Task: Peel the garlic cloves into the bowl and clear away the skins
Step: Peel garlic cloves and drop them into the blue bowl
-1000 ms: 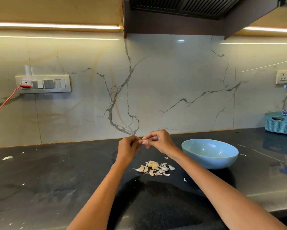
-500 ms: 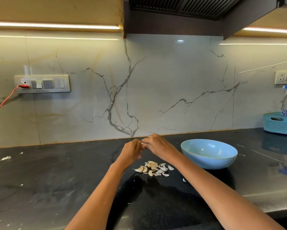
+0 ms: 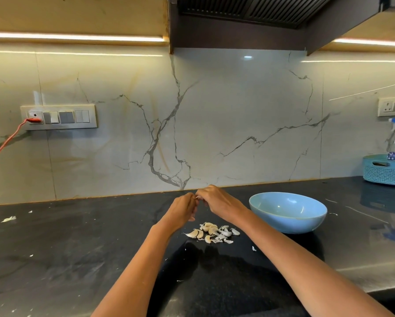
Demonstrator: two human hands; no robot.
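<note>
Closest to the camera it's just two bare forearms coming in from the bottom and meeting over the black countertop (image 3: 77, 248). Right under where they meet sits the little pile of garlic cloves (image 3: 211, 232), mixed up with loose skins (image 3: 224, 235), and a few more scraps of skin are scattered off to the left and near the right forearm. Above the pile, the left hand (image 3: 182, 210) and right hand (image 3: 217, 202) are held up off the counter, fingertips touching, both curled in and pinching something small and pale between them. That looks like a single clove (image 3: 198, 197), but it's mostly hidden, so I can't tell which way its long axis runs or how much skin is left on it. Knuckles face the camera and both wrists are bent a bit downward. The part that matters for the next move: the blue bowl (image 3: 288, 225) is just to the right of the hands, close beside the right wrist, and looks empty from here. So the right hand is the nearer one, and I'd guess a short swing right drops the clove in, while the left would have to cross over. Behind it all is the marble backsplash (image 3: 214, 122), with a teal basket (image 3: 384, 172) far right.
</note>
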